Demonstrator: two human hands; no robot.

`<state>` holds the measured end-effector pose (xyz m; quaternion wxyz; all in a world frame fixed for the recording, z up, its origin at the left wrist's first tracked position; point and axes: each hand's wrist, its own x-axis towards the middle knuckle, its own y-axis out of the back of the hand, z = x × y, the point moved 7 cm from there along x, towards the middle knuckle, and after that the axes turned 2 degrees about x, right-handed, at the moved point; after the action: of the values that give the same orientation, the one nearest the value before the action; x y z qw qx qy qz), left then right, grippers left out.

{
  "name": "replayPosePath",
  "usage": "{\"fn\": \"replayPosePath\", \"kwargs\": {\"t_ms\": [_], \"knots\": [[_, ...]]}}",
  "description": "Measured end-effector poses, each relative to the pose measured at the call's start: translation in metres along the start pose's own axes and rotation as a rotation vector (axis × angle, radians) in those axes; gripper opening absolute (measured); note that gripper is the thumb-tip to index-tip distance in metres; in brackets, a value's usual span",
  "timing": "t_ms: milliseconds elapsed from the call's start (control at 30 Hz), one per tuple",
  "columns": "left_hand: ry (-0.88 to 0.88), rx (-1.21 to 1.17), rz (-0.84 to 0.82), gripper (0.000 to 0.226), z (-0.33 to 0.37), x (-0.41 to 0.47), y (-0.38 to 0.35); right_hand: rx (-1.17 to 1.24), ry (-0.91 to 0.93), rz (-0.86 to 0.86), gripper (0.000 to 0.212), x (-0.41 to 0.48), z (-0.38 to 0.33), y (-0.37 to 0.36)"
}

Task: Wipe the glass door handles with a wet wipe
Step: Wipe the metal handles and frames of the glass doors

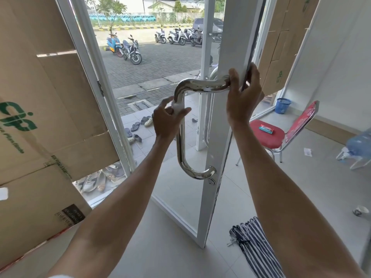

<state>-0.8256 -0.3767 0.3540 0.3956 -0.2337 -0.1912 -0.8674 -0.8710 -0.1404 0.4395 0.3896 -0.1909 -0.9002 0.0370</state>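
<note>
A white-framed glass door (pixel 232 47) stands open, edge toward me. On it sits a shiny chrome D-shaped handle (pixel 181 151). My left hand (pixel 166 121) grips the upper part of the handle's vertical bar with a white wet wipe (pixel 177 107) wrapped under its fingers. My right hand (pixel 243 93) grips the door's edge beside the handle's top mount, thumb on the near side, fingers curled round the far side. A second handle (pixel 206 129) shows dimly through the glass on the door's other face.
Cardboard sheets (pixel 40 97) cover the left glass panel. A red chair (pixel 269 137) with a wipes packet (pixel 267 129) stands at right, near a blue basket (pixel 282 105) and a water jug (pixel 359 145). Striped cloth (pixel 253 243) lies on the floor. Shoes (pixel 138 125) lie outside.
</note>
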Motion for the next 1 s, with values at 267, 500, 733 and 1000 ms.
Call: {"fn": "replayPosePath", "kwargs": {"t_ms": [267, 500, 733, 1000], "knots": [[0.099, -0.068, -0.054, 0.036, -0.034, -0.020, -0.004, -0.012, 0.037, -0.015, 0.024, 0.003, 0.000, 0.001], [0.108, -0.009, -0.164, 0.029, -0.054, -0.037, -0.006, -0.024, 0.056, -0.025, 0.022, 0.000, -0.006, 0.001], [-0.061, -0.094, -0.104, 0.023, 0.024, 0.016, 0.013, -0.048, 0.023, -0.024, 0.029, -0.002, -0.005, 0.000], [-0.087, -0.061, -0.288, 0.035, 0.034, 0.024, 0.010, -0.067, 0.023, -0.029, 0.030, -0.003, -0.007, 0.001]]}}
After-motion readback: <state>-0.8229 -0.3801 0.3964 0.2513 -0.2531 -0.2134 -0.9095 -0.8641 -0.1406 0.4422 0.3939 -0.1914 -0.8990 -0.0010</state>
